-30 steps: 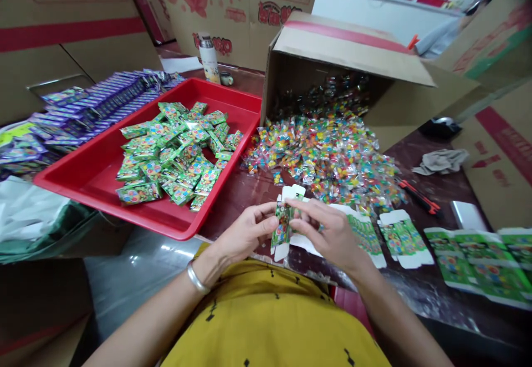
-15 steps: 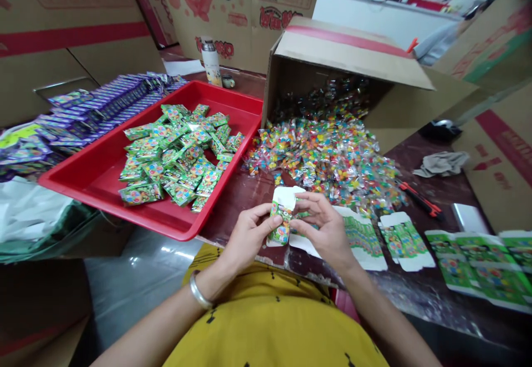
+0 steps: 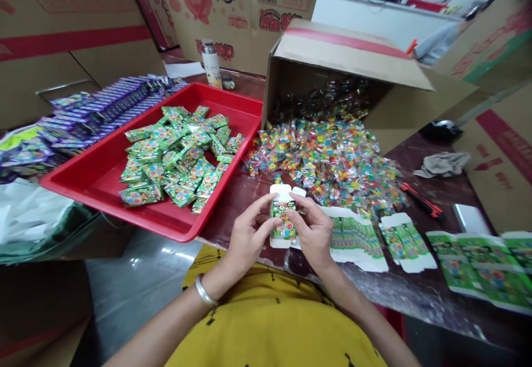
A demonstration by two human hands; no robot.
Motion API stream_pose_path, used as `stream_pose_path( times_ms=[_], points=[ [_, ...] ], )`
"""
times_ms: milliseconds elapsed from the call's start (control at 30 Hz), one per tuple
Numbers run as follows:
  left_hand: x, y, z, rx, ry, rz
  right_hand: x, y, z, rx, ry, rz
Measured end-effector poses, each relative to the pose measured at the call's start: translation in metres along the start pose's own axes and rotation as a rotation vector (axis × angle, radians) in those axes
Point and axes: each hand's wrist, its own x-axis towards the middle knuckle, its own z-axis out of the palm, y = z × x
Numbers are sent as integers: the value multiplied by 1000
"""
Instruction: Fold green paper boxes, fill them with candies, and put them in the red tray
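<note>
From way back here I've got the small green carton (image 3: 283,223) at twelve o'clock, white flaps up at its top, fingers gripping it both sides: my left hand (image 3: 247,239) at its nine o'clock edge, my right hand (image 3: 315,238) at three! Red tray (image 3: 100,176) of green boxes (image 3: 183,156) at ten, candy packets (image 3: 328,156) heaped at one, flat cartons (image 3: 359,236) at three, all on the tabletop (image 3: 236,190)

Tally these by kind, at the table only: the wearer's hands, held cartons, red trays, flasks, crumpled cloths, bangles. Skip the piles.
Left hand and right hand: 2
Held green carton: 1
Red tray: 1
Flask: 1
Crumpled gray cloth: 1
Silver bangle: 1
Total: 7
</note>
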Motion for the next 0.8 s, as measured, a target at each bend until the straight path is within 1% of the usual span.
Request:
stream_pose_path(
  times_ms=[100, 167, 233, 333, 400, 467, 533, 633, 700, 800],
  points=[
    [2, 3, -7, 14, -138, -16, 1, -1, -2, 5, -36, -22],
    [3, 6, -9, 15, -192, -32, 3, -3, -3, 13, -69, -39],
    [3, 8, -8, -21, -172, -27, 5, -6, -2, 67, -89, -39],
    [2, 10, -5, -131, -94, -23, 9, -9, 0, 225, -75, 2],
    [1, 10, -5, -177, -85, -47, 13, -12, 1, 284, -112, 32],
    [0, 12, -6, -156, -93, -57, 17, -16, 0, 274, -201, 61],
    [-1, 13, -8, -100, -92, -43, 22, -19, -4, 229, -286, 131],
    [-1, 16, -11, -31, -108, -23, 30, -21, -10, 170, -359, 230],
    [-1, 18, -12, -9, -137, -19, 36, -21, -13, 170, -382, 235],
    [-1, 21, -12, -13, -167, -27, 41, -21, -16, 139, -396, 200]
  ],
)
